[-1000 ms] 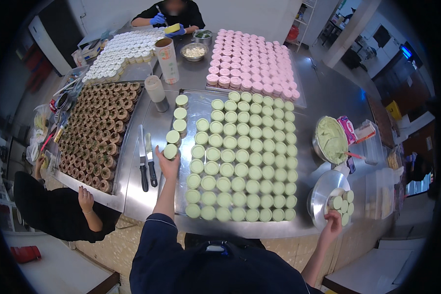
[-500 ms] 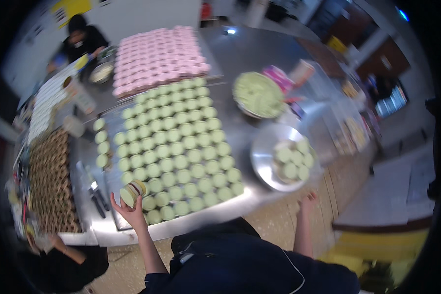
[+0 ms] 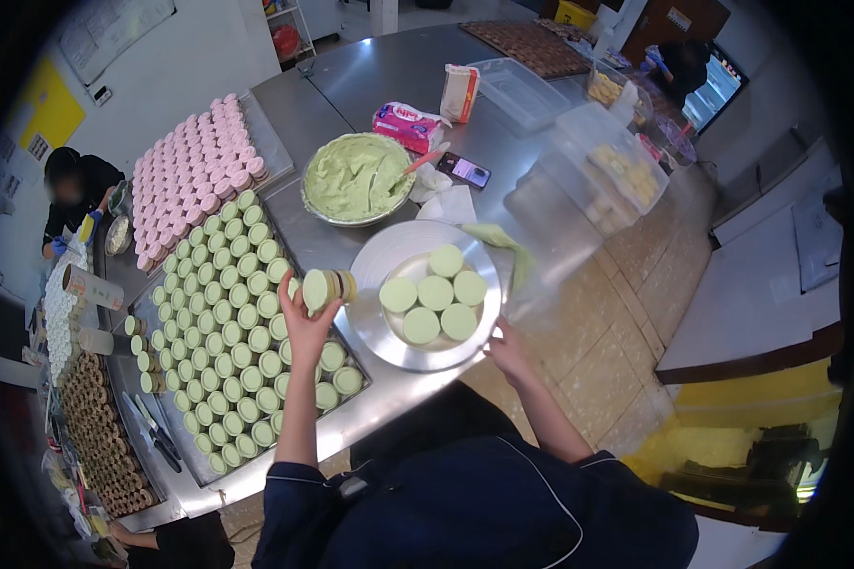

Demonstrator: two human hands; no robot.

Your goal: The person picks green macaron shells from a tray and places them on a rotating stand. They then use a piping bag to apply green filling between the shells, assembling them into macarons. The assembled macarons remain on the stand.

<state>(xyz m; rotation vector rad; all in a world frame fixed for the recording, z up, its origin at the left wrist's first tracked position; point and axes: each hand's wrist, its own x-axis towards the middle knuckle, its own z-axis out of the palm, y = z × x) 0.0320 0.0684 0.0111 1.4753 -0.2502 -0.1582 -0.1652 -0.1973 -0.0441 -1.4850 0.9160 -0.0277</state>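
Observation:
My left hand (image 3: pixel 307 327) holds a small round layered cake (image 3: pixel 324 291) tilted on its side, its pale green top toward the left and its dark and light layers toward the right. Beside it, on a round metal turntable (image 3: pixel 370 248), several green-topped small cakes (image 3: pixel 435 293) sit grouped together. At the turntable's right rim is my right hand (image 3: pixel 509 349), its fingers closed on the edge. Rows of the same green-topped cakes (image 3: pixel 223 332) fill a metal tray just left of my left hand.
Behind the turntable stands a bowl of green cream (image 3: pixel 356 178) near a pink packet (image 3: pixel 408 126), a phone (image 3: pixel 464 171) and a piping bag (image 3: pixel 501 242). Plastic boxes (image 3: pixel 607 171) lie farther right. Pink-topped cakes (image 3: pixel 194 175), knives (image 3: pixel 157 436) and co-workers (image 3: pixel 78 194) are leftward.
My view has turned right. My left hand has carried the small cake from the green tray's near left corner toward the turntable. My right hand has come up to the turntable's rim.

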